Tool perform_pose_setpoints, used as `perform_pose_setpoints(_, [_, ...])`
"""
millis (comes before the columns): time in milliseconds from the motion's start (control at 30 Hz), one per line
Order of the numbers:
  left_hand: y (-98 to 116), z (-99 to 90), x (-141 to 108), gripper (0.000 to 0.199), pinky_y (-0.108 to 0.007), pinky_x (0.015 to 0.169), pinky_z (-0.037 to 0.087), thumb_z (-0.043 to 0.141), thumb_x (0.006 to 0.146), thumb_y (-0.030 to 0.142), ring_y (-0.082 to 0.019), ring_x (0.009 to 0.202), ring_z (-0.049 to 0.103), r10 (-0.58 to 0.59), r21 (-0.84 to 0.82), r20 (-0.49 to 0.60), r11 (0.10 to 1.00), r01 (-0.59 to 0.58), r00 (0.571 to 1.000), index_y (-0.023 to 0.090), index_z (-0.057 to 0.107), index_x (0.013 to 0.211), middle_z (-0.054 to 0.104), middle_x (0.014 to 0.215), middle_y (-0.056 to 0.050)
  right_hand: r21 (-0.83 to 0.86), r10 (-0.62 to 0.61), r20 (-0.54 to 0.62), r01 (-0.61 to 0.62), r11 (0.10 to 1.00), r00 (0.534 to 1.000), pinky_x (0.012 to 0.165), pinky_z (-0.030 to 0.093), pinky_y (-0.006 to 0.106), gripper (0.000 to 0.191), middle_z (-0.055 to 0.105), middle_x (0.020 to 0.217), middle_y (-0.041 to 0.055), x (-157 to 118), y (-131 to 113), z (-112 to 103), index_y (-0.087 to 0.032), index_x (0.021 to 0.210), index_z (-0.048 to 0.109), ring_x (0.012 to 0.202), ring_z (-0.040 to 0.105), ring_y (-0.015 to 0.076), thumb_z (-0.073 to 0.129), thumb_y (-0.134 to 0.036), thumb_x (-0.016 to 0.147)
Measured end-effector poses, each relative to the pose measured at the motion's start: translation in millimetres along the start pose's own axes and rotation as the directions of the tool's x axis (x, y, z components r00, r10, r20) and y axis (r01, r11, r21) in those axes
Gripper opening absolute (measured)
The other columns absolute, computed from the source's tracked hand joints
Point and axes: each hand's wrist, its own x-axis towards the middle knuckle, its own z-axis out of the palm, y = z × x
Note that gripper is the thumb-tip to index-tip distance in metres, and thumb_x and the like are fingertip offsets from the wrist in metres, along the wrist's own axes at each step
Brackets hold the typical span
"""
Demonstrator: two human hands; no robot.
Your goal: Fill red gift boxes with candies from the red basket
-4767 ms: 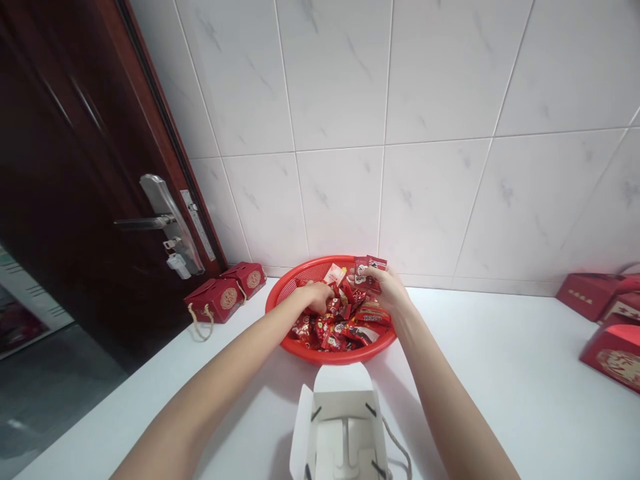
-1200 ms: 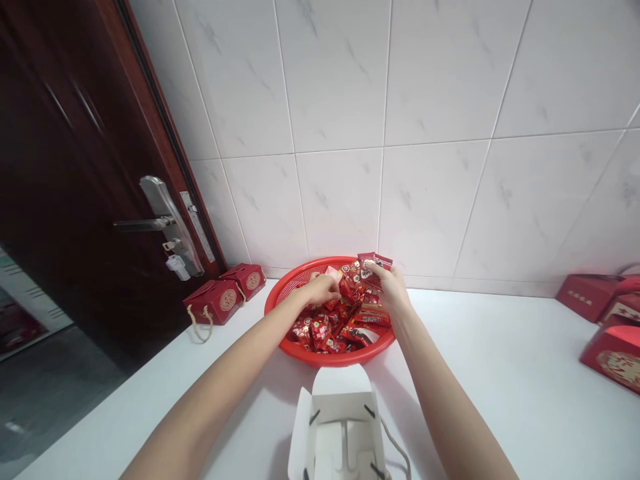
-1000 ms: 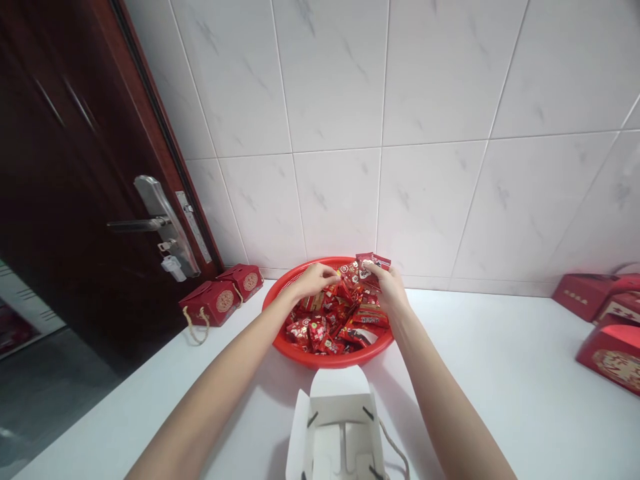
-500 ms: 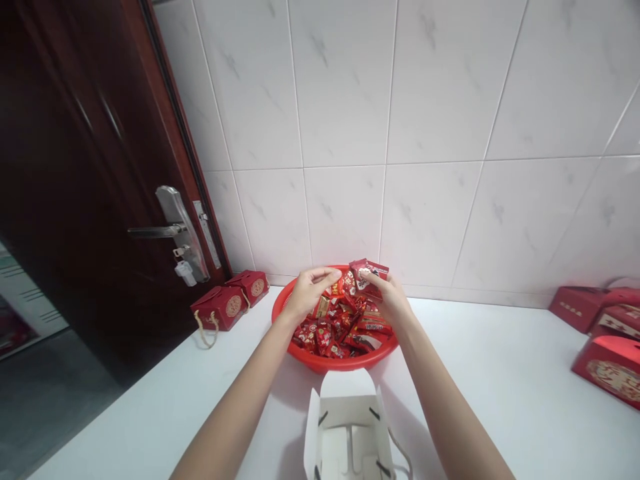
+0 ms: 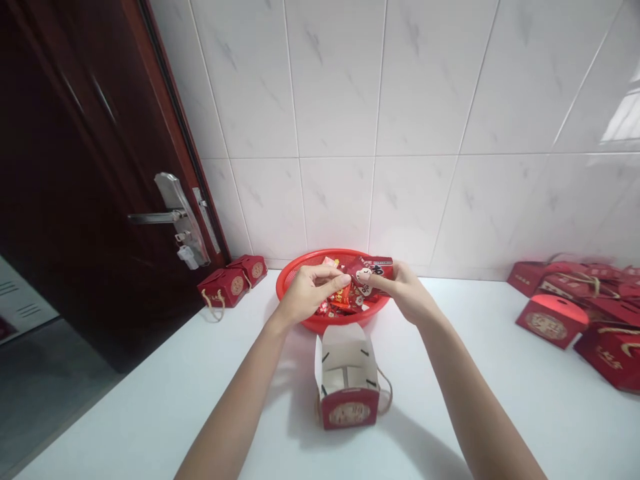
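Packets (image 5: pixel 358 272), lettering too blurred to read, pinched in right hand (image 5: pixel 400 288) fingers; left hand (image 5: pixel 313 288) fingers closed, contents unclear.

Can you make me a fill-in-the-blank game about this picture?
1. The right hand holds packets over the ____ basket.
2. Near the door sit ____ small boxes.
3. The top of the box in front is ____.

Missing words: red; two; open.

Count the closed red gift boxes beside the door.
2. The nearer gift box shows a looped rope handle; the farther gift box sits just behind it, near the tiled wall. I see no others there.
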Motion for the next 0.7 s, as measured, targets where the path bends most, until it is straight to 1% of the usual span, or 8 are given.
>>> perform_pose_setpoints(67, [7.9, -1.9, -8.1, 0.037, -0.026, 0.061, 0.042, 0.071, 0.08, 0.051, -0.013, 0.063, 0.049, -0.035, 0.042, 0.088, 0.999, 0.032, 0.995, 0.016, 0.073, 0.068, 0.056, 0.065, 0.0, -0.06, 0.011, 0.052, -0.008, 0.998, 0.999, 0.071, 0.057, 0.029, 0.03, 0.077, 0.087, 0.0062, -8.9, -3.8, -2.4, -0.016, 0.096, 0.076, 0.078, 0.071, 0.0191, 0.082, -0.038, 0.076])
perform_pose_setpoints(133, [14.9, -5.5, -15.1, 0.034, -0.027, 0.062, 0.043, 0.073, 0.079, 0.049, -0.014, 0.065, 0.051, -0.065, 0.103, 0.162, 0.993, 0.049, 0.985, 0.017, 0.074, 0.066, 0.059, 0.067, -0.001, -0.114, 0.023, 0.108, -0.011, 0.993, 0.994, 0.07, 0.056, 0.028, 0.027, 0.077, 0.088, 0.0057, -14.7, -4.5, -4.4, -0.016, 0.096, 0.076, 0.078, 0.071, 0.0188, 0.08, -0.037, 0.079])
perform_pose_setpoints(267, [22.7, -13.6, -23.9, 0.029, -0.028, 0.066, 0.045, 0.071, 0.08, 0.044, -0.014, 0.068, 0.054, -0.112, 0.24, 0.246, 0.969, 0.052, 0.963, 0.019, 0.075, 0.066, 0.065, 0.073, -0.001, -0.168, 0.068, 0.202, -0.033, 0.985, 0.977, 0.069, 0.056, 0.028, 0.027, 0.076, 0.09, 0.0053, -18.0, -2.2, -6.1, -0.018, 0.1, 0.076, 0.081, 0.071, 0.0194, 0.078, -0.036, 0.081])
perform_pose_setpoints(333, [23.2, -16.5, -25.5, 0.027, -0.027, 0.066, 0.044, 0.07, 0.081, 0.041, -0.014, 0.067, 0.055, -0.138, 0.289, 0.284, 0.956, 0.053, 0.949, 0.019, 0.075, 0.066, 0.067, 0.075, -0.001, -0.176, 0.09, 0.224, -0.05, 0.983, 0.97, 0.068, 0.056, 0.028, 0.026, 0.076, 0.09, 0.0051, -17.0, -1.3, -6.6, -0.018, 0.099, 0.076, 0.08, 0.07, 0.019, 0.079, -0.036, 0.08])
perform_pose_setpoints(467, [21.1, -16.7, -25.6, 0.027, -0.025, 0.063, 0.042, 0.067, 0.082, 0.035, -0.013, 0.065, 0.055, -0.21, 0.37, 0.378, 0.927, 0.061, 0.902, 0.018, 0.072, 0.061, 0.069, 0.072, -0.001, -0.24, 0.082, 0.169, -0.04, 0.97, 0.982, 0.071, 0.055, 0.029, 0.026, 0.075, 0.093, 0.0052, -14.3, -0.5, -9.1, -0.019, 0.101, 0.076, 0.081, 0.069, 0.019, 0.078, -0.034, 0.08])
perform_pose_setpoints(533, [19.9, -13.6, -25.7, 0.026, -0.025, 0.061, 0.04, 0.066, 0.081, 0.032, -0.013, 0.063, 0.054, -0.249, 0.422, 0.395, 0.904, 0.067, 0.884, 0.018, 0.072, 0.059, 0.068, 0.068, 0.0, -0.282, 0.064, 0.145, -0.021, 0.959, 0.987, 0.07, 0.055, 0.029, 0.024, 0.075, 0.091, 0.0051, -13.8, -0.6, -10.3, -0.019, 0.1, 0.076, 0.081, 0.068, 0.0193, 0.077, -0.033, 0.081])
perform_pose_setpoints(633, [18.4, -5.3, -27.0, 0.028, -0.025, 0.053, 0.033, 0.063, 0.08, 0.029, -0.012, 0.053, 0.047, -0.296, 0.499, 0.405, 0.864, 0.062, 0.865, 0.018, 0.07, 0.056, 0.06, 0.054, 0.002, -0.323, 0.022, 0.148, 0.028, 0.946, 0.989, 0.064, 0.051, 0.028, 0.016, 0.071, 0.08, 0.0032, -13.7, -1.7, -11.0, -0.018, 0.089, 0.076, 0.074, 0.064, 0.0179, 0.076, -0.032, 0.081])
perform_pose_setpoints(700, [18.0, 1.8, -28.6, 0.027, -0.026, 0.049, 0.03, 0.061, 0.079, 0.026, -0.011, 0.048, 0.044, -0.341, 0.528, 0.447, 0.847, 0.064, 0.827, 0.018, 0.069, 0.054, 0.056, 0.048, 0.002, -0.335, 0.01, 0.151, 0.041, 0.941, 0.989, 0.062, 0.05, 0.027, 0.014, 0.07, 0.077, 0.0022, -13.6, -2.7, -10.6, -0.018, 0.085, 0.075, 0.071, 0.062, 0.0167, 0.077, -0.032, 0.08])
